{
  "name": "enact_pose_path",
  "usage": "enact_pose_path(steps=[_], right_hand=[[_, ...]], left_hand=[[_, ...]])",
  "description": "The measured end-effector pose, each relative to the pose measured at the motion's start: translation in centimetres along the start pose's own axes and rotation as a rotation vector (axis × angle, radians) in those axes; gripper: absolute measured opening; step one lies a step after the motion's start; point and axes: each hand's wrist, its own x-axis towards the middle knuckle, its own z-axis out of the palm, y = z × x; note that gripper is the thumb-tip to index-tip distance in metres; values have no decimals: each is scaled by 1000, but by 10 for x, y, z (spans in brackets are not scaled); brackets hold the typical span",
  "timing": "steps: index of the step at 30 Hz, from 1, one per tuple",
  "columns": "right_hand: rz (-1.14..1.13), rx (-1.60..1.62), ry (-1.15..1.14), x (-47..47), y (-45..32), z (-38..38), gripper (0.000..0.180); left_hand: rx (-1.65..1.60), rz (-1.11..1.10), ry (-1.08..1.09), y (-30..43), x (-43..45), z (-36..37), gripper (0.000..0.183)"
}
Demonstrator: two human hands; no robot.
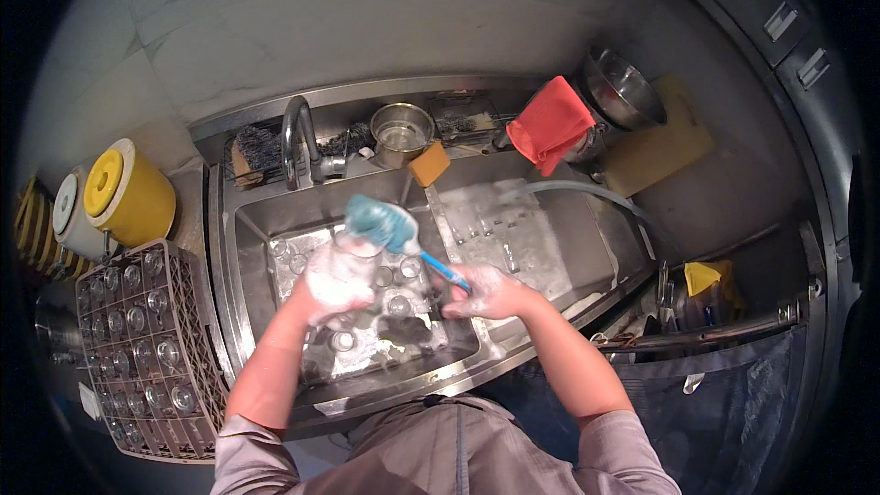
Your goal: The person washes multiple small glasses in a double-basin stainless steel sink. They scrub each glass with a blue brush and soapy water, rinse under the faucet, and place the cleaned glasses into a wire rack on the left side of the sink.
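Suds cover my left hand (335, 287), which is closed around a clear drinking glass (357, 245) over the left sink basin (253, 309). My right hand (479, 291) grips the blue handle of a brush with a foamy teal head (382, 223). That head is at the glass's mouth; whether any of it is inside I cannot tell. Below my hands, several glasses (399, 305) stand in the soapy basin. More glassware (509, 256) lies in the right basin, in foamy water, with a clear hose (584, 187) reaching in.
A compartment rack (180, 302) of glasses stands at the left, near a yellow lidded container (148, 196). Along the back are a curved faucet (295, 141), a metal pot (402, 134), an orange sponge (430, 164) and a red cloth (552, 125). Steel bowls (627, 89) lean at the back right.
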Motion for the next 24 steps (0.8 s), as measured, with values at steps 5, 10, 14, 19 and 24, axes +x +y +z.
enact_pose_path(steps=[5,10,14,19,24], right_hand=[[-57,632,125,46,-39,0,86],[-238,538,238,36,-59,-5,76],[-297,744,322,63,-76,-14,71],[-909,-985,781,96,-63,28,31],[-612,-227,480,77,-21,68,29]], left_hand=[[-1161,-156,52,13,6,58,75],[-1780,-328,148,-4,20,70,64],[-1885,-480,225,-9,31,72,65],[-1478,-566,530,-23,46,85,56],[-1459,-420,245,-48,38,67,61]])
